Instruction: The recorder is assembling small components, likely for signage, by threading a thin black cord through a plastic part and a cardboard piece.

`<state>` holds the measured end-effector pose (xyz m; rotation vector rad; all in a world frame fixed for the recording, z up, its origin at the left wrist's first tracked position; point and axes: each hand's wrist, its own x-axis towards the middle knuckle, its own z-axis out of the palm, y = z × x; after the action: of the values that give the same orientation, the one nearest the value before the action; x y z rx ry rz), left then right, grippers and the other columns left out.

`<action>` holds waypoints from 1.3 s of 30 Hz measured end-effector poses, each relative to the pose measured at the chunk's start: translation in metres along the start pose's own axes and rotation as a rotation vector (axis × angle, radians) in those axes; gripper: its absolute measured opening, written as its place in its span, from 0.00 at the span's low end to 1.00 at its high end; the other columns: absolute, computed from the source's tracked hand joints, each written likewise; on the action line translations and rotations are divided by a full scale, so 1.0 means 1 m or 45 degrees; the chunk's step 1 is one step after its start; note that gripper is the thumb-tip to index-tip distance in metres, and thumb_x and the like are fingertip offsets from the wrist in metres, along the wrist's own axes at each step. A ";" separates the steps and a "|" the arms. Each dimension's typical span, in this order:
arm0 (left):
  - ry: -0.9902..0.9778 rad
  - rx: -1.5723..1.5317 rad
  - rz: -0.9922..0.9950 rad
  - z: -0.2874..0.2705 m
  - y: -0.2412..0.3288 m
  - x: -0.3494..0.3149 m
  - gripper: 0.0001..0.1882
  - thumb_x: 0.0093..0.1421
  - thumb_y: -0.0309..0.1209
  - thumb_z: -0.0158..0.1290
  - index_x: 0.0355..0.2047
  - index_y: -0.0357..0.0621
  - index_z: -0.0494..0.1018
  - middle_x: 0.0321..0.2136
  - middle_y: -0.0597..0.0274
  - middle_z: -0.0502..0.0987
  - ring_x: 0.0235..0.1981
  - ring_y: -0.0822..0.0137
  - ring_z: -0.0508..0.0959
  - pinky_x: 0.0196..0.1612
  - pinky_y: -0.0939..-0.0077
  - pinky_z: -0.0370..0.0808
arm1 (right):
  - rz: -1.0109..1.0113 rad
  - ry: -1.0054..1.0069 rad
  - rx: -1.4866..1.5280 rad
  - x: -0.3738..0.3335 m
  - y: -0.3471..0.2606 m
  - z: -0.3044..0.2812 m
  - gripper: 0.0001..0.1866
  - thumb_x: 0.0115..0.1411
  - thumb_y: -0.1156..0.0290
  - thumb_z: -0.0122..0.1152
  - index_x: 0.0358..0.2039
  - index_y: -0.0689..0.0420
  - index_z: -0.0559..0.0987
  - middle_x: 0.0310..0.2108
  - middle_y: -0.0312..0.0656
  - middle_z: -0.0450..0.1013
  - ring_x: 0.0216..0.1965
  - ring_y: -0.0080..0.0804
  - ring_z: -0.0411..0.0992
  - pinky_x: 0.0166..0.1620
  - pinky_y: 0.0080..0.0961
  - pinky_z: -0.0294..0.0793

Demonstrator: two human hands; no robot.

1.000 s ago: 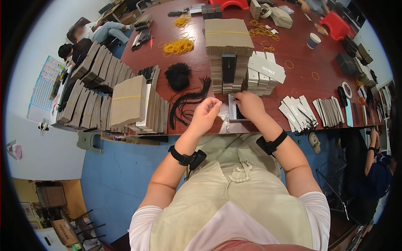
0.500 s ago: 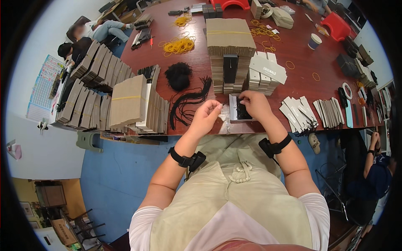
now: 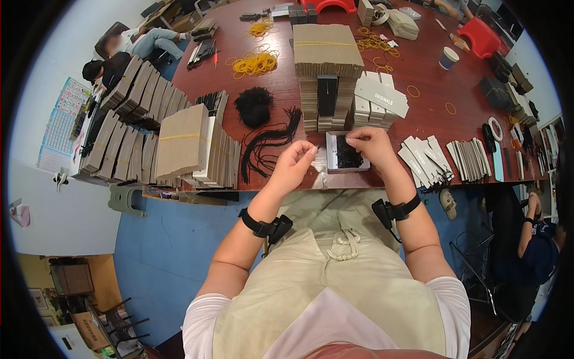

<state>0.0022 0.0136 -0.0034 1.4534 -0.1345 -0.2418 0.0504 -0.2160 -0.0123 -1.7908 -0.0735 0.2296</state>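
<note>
My left hand (image 3: 295,164) is raised over the table's near edge, thumb and index finger pinched together. A faint thin dark strand seems to stick out at its fingertips, too fine to name. Just right of it is a small open white box (image 3: 332,163) holding small black pieces (image 3: 348,154). Above the box's right side my right hand (image 3: 373,146) is closed in a pinch; what it holds, if anything, is too small to make out. A bundle of black cords (image 3: 272,140) lies left of my left hand, below a ball of black string (image 3: 254,107).
A tall banded stack of cardboard pieces (image 3: 327,51) stands behind the box, beside white tags (image 3: 379,99). Another banded stack (image 3: 182,146) is at left. Corded tags (image 3: 424,161) and a row of tags (image 3: 469,160) lie right. Yellow rubber bands (image 3: 254,63) and a paper cup (image 3: 448,58) sit farther back.
My right hand has drawn up and slightly right out of the box, exposing more of the black pieces. My left hand has stayed almost in place.
</note>
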 end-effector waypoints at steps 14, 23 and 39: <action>-0.020 -0.001 0.008 0.002 0.000 -0.001 0.04 0.63 0.29 0.48 0.34 0.41 0.68 0.24 0.77 0.67 0.23 0.86 0.63 0.24 0.90 0.60 | 0.156 -0.094 0.254 -0.011 -0.015 0.000 0.06 0.56 0.76 0.56 0.35 0.62 0.78 0.27 0.38 0.73 0.23 0.19 0.69 0.22 0.14 0.67; -0.063 0.015 0.074 0.005 -0.005 0.002 0.05 0.63 0.31 0.47 0.36 0.45 0.67 0.23 0.78 0.64 0.20 0.86 0.57 0.21 0.90 0.54 | 0.217 -0.278 0.811 -0.017 -0.030 0.013 0.06 0.52 0.78 0.61 0.32 0.64 0.78 0.27 0.39 0.74 0.25 0.22 0.71 0.27 0.15 0.71; -0.080 -0.041 0.097 0.006 -0.006 0.002 0.04 0.64 0.31 0.47 0.35 0.45 0.67 0.25 0.77 0.65 0.20 0.85 0.58 0.21 0.90 0.55 | 0.451 -0.424 1.164 -0.017 -0.026 0.038 0.11 0.56 0.75 0.57 0.40 0.65 0.74 0.25 0.39 0.73 0.22 0.21 0.68 0.26 0.15 0.67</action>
<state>0.0021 0.0072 -0.0092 1.4060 -0.2357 -0.2265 0.0281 -0.1760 0.0070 -0.8313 0.1029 0.6923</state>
